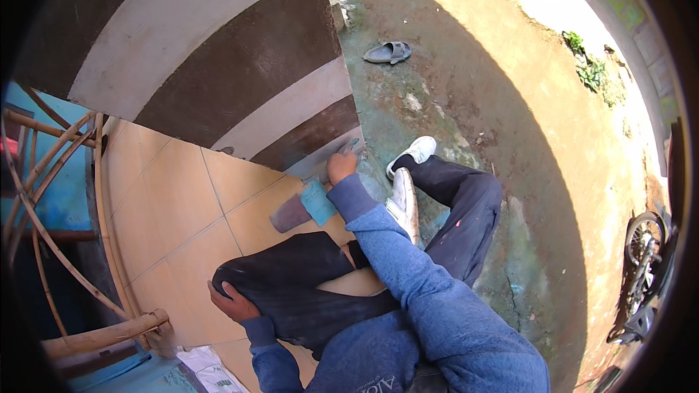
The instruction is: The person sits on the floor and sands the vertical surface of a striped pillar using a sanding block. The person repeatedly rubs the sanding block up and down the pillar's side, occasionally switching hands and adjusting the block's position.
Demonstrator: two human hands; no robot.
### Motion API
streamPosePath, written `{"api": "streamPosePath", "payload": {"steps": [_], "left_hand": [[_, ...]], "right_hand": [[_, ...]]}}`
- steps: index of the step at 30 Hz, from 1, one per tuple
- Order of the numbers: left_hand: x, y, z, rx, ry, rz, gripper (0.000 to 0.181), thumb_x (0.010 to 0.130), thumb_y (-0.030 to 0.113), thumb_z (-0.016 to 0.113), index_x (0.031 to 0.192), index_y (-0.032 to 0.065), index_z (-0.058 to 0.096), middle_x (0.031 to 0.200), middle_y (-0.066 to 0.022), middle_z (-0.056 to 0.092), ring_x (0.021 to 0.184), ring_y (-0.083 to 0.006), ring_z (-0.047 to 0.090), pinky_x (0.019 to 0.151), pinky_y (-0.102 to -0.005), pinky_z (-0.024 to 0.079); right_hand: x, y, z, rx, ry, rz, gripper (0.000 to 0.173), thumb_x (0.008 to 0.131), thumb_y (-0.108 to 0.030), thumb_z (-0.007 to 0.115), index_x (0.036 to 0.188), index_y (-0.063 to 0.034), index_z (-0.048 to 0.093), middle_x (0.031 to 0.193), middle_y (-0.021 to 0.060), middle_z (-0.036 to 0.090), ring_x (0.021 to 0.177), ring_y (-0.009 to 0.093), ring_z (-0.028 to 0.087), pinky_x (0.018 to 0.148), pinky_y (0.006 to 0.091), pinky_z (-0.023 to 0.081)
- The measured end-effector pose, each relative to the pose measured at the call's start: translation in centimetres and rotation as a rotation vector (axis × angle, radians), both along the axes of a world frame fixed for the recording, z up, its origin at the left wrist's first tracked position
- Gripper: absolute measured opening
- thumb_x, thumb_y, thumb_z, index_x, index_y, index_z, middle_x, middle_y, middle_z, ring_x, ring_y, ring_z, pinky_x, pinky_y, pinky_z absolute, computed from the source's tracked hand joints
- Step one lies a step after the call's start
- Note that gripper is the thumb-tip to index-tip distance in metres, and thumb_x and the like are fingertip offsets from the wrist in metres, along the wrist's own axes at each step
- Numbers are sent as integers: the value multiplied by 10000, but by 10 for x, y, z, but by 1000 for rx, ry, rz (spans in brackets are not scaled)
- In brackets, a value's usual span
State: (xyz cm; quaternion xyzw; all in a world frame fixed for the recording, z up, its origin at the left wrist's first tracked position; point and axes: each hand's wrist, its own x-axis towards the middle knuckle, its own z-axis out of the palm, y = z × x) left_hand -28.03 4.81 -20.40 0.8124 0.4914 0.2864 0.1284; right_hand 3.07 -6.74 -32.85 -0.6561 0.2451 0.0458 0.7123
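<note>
My right hand (342,166) reaches forward, its fingers closed on the handle of a small tool, perhaps a paintbrush (351,144), whose end is against the lowest grey band of the striped wall (327,148). Just below that hand, a light blue piece of paper or card (318,203) bearing writing lies beside a dull purple object (289,213) of unclear kind on the tiles. My left hand (235,302) rests on my bent knee, fingers apart, with no object in it.
Beige floor tiles (180,202) lie under me. Bamboo poles (102,202) stand at the left, near a printed white sack (210,369). A grey sandal (389,52) lies on the ground ahead. A motorcycle (643,267) stands at the far right.
</note>
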Motion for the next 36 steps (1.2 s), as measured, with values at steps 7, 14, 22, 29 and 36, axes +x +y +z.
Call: {"api": "streamPosePath", "payload": {"steps": [7,14,22,29,36], "left_hand": [[-5,1,-2,11,-4,3,432,923,263,420,1231,-40,422,1226,-237,448,1142,-370,416,989,-409,303],[-3,1,1,-16,-8,-14,434,921,259,425,1232,-44,421,1226,-236,451,1148,-366,416,994,-406,300],[-5,3,-1,2,-6,-4,428,919,250,432,1232,-42,423,1231,-231,451,1151,-362,416,992,-404,303],[-11,2,-2,9,-12,5,428,920,257,432,1228,-40,427,1222,-230,455,1145,-362,419,991,-403,306],[-9,4,-4,-4,-29,0,432,920,263,432,1229,-39,424,1225,-231,451,1144,-365,417,988,-408,307]], "right_hand": [[1,-12,17,360,205,-5,713,692,6,408,1367,76,191,978,244,553,818,255,569,706,285,449],[-5,-3,12,87,20,21,656,689,-2,440,1308,128,267,1033,286,540,909,274,574,773,309,446],[5,-24,51,-35,-203,82,659,693,41,412,1310,151,211,1006,315,555,998,356,556,840,347,424],[2,-30,79,-184,-171,102,576,679,41,391,1238,168,333,1072,340,518,1009,432,525,872,355,403],[21,-38,52,-110,169,164,677,681,-2,469,1281,176,213,1185,376,430,1116,451,448,959,391,357]]}}
